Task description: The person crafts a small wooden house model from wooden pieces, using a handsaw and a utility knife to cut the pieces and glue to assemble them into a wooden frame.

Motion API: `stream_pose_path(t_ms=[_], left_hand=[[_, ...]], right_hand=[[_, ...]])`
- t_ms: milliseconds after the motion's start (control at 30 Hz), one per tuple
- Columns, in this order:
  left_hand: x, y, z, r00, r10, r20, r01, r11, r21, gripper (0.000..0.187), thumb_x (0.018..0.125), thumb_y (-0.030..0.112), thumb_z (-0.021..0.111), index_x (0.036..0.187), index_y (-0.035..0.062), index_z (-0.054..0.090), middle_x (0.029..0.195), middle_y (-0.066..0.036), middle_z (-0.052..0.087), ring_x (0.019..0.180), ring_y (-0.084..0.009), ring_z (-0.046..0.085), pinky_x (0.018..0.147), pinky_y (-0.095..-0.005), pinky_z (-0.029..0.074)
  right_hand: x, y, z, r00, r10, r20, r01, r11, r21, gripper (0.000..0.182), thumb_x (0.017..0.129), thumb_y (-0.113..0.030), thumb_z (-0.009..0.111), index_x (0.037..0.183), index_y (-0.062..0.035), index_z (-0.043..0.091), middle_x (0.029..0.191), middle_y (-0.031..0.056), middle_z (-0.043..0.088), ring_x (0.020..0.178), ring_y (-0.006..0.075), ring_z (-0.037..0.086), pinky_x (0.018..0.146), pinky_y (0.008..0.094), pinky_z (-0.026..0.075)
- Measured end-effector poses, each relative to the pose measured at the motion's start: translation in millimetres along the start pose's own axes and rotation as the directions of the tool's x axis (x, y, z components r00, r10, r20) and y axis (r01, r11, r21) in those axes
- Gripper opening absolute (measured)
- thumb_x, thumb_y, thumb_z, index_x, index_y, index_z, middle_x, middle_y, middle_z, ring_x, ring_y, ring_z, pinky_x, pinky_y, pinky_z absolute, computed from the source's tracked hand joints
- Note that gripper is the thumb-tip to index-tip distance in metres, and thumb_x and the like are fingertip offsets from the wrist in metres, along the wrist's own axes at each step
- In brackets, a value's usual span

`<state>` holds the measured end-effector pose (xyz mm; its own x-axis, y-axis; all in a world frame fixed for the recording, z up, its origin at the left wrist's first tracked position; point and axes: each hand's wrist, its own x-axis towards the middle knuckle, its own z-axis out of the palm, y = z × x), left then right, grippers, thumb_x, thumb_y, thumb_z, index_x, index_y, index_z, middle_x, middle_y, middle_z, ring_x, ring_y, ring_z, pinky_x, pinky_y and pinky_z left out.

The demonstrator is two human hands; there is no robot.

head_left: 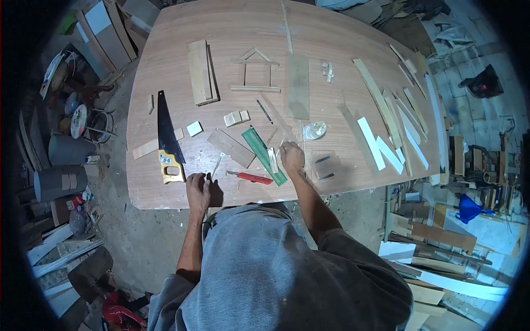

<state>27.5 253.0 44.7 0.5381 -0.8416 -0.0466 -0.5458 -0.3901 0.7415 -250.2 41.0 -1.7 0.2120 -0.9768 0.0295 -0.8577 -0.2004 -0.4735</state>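
Observation:
My left hand rests at the table's front edge, its fingers drawn together around something small and dark that I cannot make out. A thin light-coloured tool lies just beyond its fingertips. My right hand is closed too, fingers curled at the end of a thin wooden strip; what they hold is hidden. Beside it are a small wood piece and a green ruler. Between my hands lie a red utility knife and a flat board. A handsaw with a yellow handle is left of my left hand.
A house-shaped stick frame, stacked boards, a sanding sheet, small wood blocks, a pencil and a clear jar are on the table. Long strips lie at the right. Wood offcuts surround the table.

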Motion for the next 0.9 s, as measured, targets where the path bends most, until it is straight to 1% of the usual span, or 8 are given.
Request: stream_pose_path(t_ms=[67, 133, 233, 333, 533, 667, 733, 900], left_hand=[[1, 1, -5, 0.998, 0.051, -0.019, -0.051, 0.999, 0.014, 0.033, 0.083, 0.013, 0.065, 0.108, -0.0069, 0.061, 0.109, -0.023, 0.058, 0.101, -0.0362, 0.058, 0.089, -0.0409, 0.047], [1, -1, -9, 0.998, 0.058, -0.027, -0.058, 0.998, 0.004, 0.033, 0.083, 0.013, 0.066, 0.109, -0.0066, 0.061, 0.109, -0.023, 0.058, 0.1, -0.0354, 0.059, 0.088, -0.0403, 0.048], [0, -1, -17, 0.999, 0.043, -0.028, -0.044, 0.999, -0.03, 0.033, 0.082, 0.012, 0.066, 0.109, -0.0061, 0.061, 0.109, -0.022, 0.058, 0.098, -0.0338, 0.059, 0.086, -0.0391, 0.048], [-5, -4, -20, 1.0, 0.024, -0.016, -0.025, 0.997, -0.067, 0.034, 0.082, 0.011, 0.066, 0.11, -0.0057, 0.061, 0.109, -0.021, 0.058, 0.095, -0.0323, 0.059, 0.084, -0.0381, 0.049], [-9, 4, -27, 0.998, 0.064, 0.014, -0.063, 0.996, -0.065, 0.029, 0.085, 0.011, 0.064, 0.109, -0.0054, 0.06, 0.104, -0.021, 0.059, 0.089, -0.0338, 0.059, 0.079, -0.0395, 0.049], [-12, -4, -26, 0.996, 0.086, 0.013, -0.084, 0.993, -0.077, 0.029, 0.085, 0.011, 0.064, 0.109, -0.0048, 0.06, 0.104, -0.02, 0.059, 0.088, -0.0325, 0.06, 0.078, -0.0388, 0.049], [-14, -2, -28, 0.996, 0.089, 0.025, -0.088, 0.994, -0.067, 0.029, 0.085, 0.011, 0.064, 0.109, -0.0047, 0.061, 0.105, -0.02, 0.059, 0.088, -0.0322, 0.06, 0.078, -0.0388, 0.049], [-14, -2, -27, 0.994, 0.078, 0.07, -0.075, 0.996, -0.057, 0.032, 0.083, 0.01, 0.067, 0.111, -0.0043, 0.061, 0.107, -0.019, 0.059, 0.088, -0.0284, 0.059, 0.079, -0.0357, 0.049]], right_hand=[[8, -4, 5, 0.999, 0.021, 0.046, -0.02, 1.0, -0.017, 0.015, 0.081, -0.02, 0.068, 0.085, -0.006, 0.069, 0.09, 0.0165, 0.066, 0.082, 0.036, 0.065, 0.071, 0.0473, 0.052], [10, -3, 12, 0.98, 0.18, 0.09, -0.162, 0.972, -0.172, 0.018, 0.081, -0.023, 0.068, 0.086, -0.0059, 0.069, 0.09, 0.0163, 0.066, 0.084, 0.0354, 0.066, 0.072, 0.0472, 0.053], [9, -9, 9, 0.96, 0.245, 0.138, -0.214, 0.955, -0.205, 0.02, 0.08, -0.024, 0.07, 0.088, -0.0056, 0.069, 0.092, 0.0163, 0.066, 0.087, 0.0353, 0.066, 0.073, 0.0471, 0.053], [3, -19, 5, 0.97, 0.21, 0.123, -0.166, 0.941, -0.294, 0.023, 0.081, -0.025, 0.068, 0.095, -0.0068, 0.07, 0.096, 0.0116, 0.067, 0.089, 0.0314, 0.068, 0.072, 0.0456, 0.055], [-12, -9, 6, 0.994, 0.111, 0.016, -0.109, 0.987, -0.118, 0.022, 0.081, -0.021, 0.068, 0.099, -0.0092, 0.069, 0.102, 0.0122, 0.065, 0.091, 0.0326, 0.066, 0.075, 0.0453, 0.054], [-23, -2, 9, 0.997, 0.07, -0.006, -0.071, 0.994, -0.083, 0.021, 0.08, -0.02, 0.069, 0.097, -0.0076, 0.069, 0.099, 0.0137, 0.065, 0.091, 0.0334, 0.066, 0.077, 0.0451, 0.054], [-28, -5, 8, 0.989, 0.147, -0.013, -0.147, 0.98, -0.132, 0.017, 0.079, -0.022, 0.07, 0.089, -0.0083, 0.071, 0.092, 0.0138, 0.067, 0.083, 0.0358, 0.066, 0.072, 0.046, 0.053], [-28, -8, 12, 0.958, 0.288, 0.002, -0.284, 0.945, -0.164, 0.016, 0.079, -0.024, 0.068, 0.084, -0.009, 0.073, 0.085, 0.0154, 0.069, 0.077, 0.0368, 0.066, 0.072, 0.0459, 0.053]])
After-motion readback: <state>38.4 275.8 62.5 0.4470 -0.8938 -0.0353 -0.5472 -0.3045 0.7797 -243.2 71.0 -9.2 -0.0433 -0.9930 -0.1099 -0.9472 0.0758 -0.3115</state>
